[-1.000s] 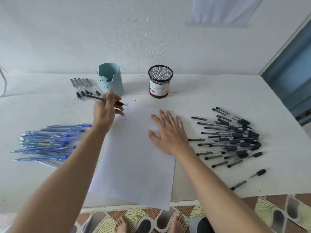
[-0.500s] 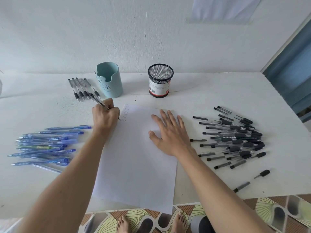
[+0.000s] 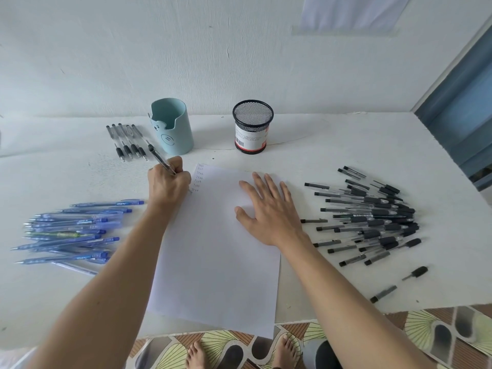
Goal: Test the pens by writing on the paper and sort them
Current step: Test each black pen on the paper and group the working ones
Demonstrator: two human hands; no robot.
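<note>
Left hand [image 3: 167, 185]: a second ago it held the pen level in the air near the blue cup. It is now lowered to the paper's far left corner, fingers curled round the pen [image 3: 160, 159], which slants with its tip end down at the sheet.
Right hand [image 3: 269, 209]: unmoved, fingers straight and spread, palm flat on the paper.
Desk [image 3: 346, 155]: white and scuffed, set against a white wall [image 3: 186, 62].
Room: pale sheet [image 3: 351, 12] taped high on the wall; blue door frame [image 3: 463, 107] at the right; patterned floor tiles [image 3: 439, 331] below.
Paper [image 3: 218, 262]: white, mid-desk, near corner overhanging the desk's edge.
Blue pens [image 3: 74, 230]: loose heap left of the paper, just beside the left forearm.
Black pens [image 3: 372, 219]: larger heap right of the paper, with two stray pieces nearer the front.
Row of pens [image 3: 127, 141]: clear barrels with black grips, side by side, left of the blue cup [image 3: 173, 131].
Mesh cup [image 3: 251, 129]: black, labelled, upright at the back.
Hard to make out: the column of written words [image 3: 199, 179] is too small to read surely, and the pen tip is blurred beside the fingers.
Cut off: the taped sheet at the top, bare feet [image 3: 195, 355] at the bottom.
</note>
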